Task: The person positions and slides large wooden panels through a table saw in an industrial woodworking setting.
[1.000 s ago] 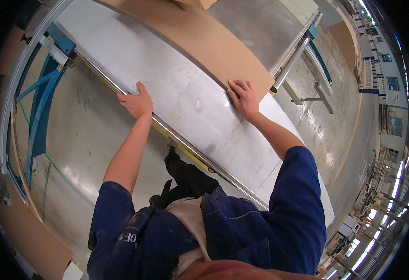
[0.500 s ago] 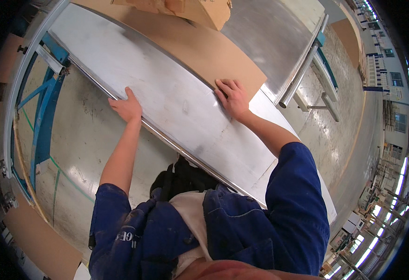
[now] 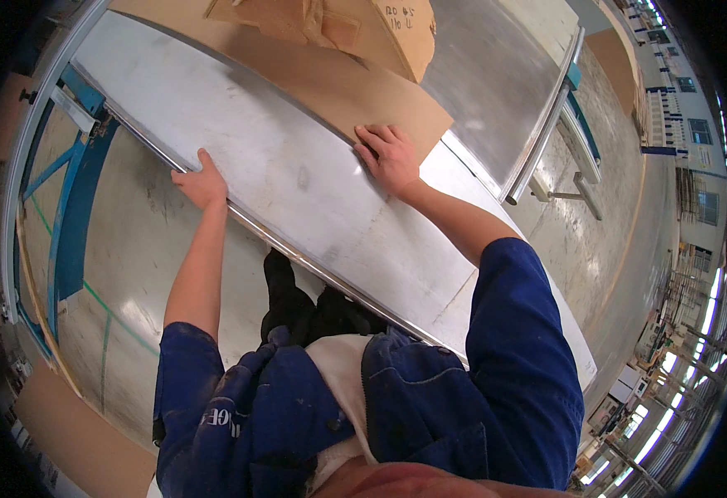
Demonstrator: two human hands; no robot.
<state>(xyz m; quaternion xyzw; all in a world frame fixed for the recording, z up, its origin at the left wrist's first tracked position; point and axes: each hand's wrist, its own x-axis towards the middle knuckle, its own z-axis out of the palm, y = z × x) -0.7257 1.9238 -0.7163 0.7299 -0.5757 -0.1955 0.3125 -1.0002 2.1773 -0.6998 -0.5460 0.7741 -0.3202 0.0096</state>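
My left hand [image 3: 202, 184] is at the near edge of a long metal tabletop [image 3: 289, 174]. Its thumb lies on top and its fingers hook over the bright edge rail, with most fingertips hidden. Farther right, my right hand [image 3: 390, 162] holds the near edge of a brown cardboard sheet [image 3: 305, 83]. Bent fingers press on the sheet while the thumb sits against its edge. The sheet lies flat over the tabletop's far part. On or just beyond it is a tan cardboard box [image 3: 363, 33] with handwriting, partly cut off by the view's top.
Blue frame legs [image 3: 73, 216] support the left end. Beyond the sheet lies a second metal surface [image 3: 500, 91], with a round rail [image 3: 537, 137] along its right side. Brown board [image 3: 81, 423] shows at lower left. Concrete floor [image 3: 143, 266] lies below.
Both hands and the cardboard sheet have shifted a little left and up in view. The box shows more fully, lower and farther right. Both hands keep their hold.
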